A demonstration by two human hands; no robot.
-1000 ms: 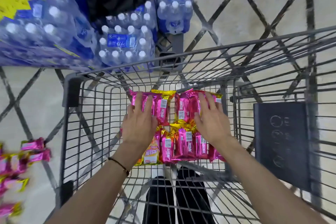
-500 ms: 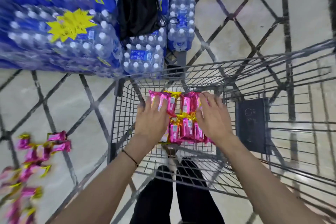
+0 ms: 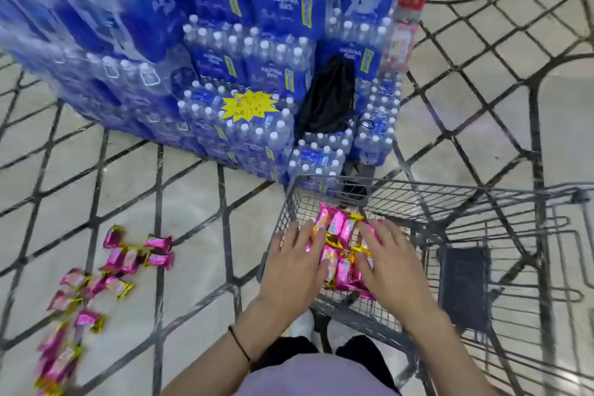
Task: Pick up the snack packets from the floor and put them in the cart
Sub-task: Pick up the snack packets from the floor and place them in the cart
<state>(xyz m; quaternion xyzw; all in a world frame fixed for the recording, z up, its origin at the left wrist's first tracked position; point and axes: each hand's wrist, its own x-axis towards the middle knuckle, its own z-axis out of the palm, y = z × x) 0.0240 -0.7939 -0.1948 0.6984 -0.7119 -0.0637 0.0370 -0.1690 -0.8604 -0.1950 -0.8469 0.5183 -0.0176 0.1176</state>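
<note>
- Pale tiled floor (image 3: 193, 202) with a dark lattice pattern fills my view; stacked shrink-wrapped packs of water bottles (image 3: 225, 51) stand ahead, one with a yellow starburst price tag (image 3: 249, 105), and a black bag (image 3: 328, 100) leans against them.
- I see a grey wire cart (image 3: 450, 199) at the lower right, its front end close against the lowest water packs. A dark flat panel (image 3: 464, 289) sits in its right part.
- Inside the cart's left part lie pink and gold snack packets in the cart (image 3: 340, 247), side by side in two rows. Their long axes run roughly away from me, tilted a little to the right, with the crimped gold ends meeting between the rows.
- My left hand (image 3: 294, 270) rests flat on the left edge of that batch, fingers (image 3: 316, 236) spread and extended, gripping nothing that I can make out.
- My right hand (image 3: 390, 267) lies on the right edge, fingers spread flat over the packets as well.
- More snack packets on the floor (image 3: 128, 259) are scattered at the lower left, well apart from the cart, pointing in mixed directions; the nearest ones are blurred.
- A thin dark band (image 3: 239, 344) circles my left wrist.
</note>
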